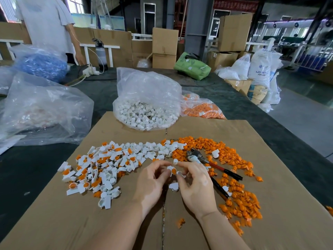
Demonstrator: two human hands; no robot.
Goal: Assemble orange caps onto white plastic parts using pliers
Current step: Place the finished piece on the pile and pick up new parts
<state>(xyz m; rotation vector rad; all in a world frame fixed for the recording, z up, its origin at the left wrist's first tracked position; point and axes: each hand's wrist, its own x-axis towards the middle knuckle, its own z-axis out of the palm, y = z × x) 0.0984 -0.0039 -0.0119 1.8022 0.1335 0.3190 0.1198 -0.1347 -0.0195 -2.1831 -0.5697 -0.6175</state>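
Both hands meet over the cardboard: left hand point(153, 179) and right hand point(195, 183) each pinch the white part point(170, 168), orange cap point(173, 171) seated between the fingertips. Pliers point(214, 166) lie just right of the right grip, unheld, handles pointing right and toward the person; right hand nearer.

Green bag point(192, 66), cardboard boxes point(164, 47), blue-filled sack point(40, 64) behind.

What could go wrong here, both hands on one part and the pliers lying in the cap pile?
1. The left hand and right hand pinch one small white part with its orange cap; it could slip and drop among the capped parts.
2. The pliers lie half buried in loose orange caps; grabbing them may scatter caps off the cardboard.
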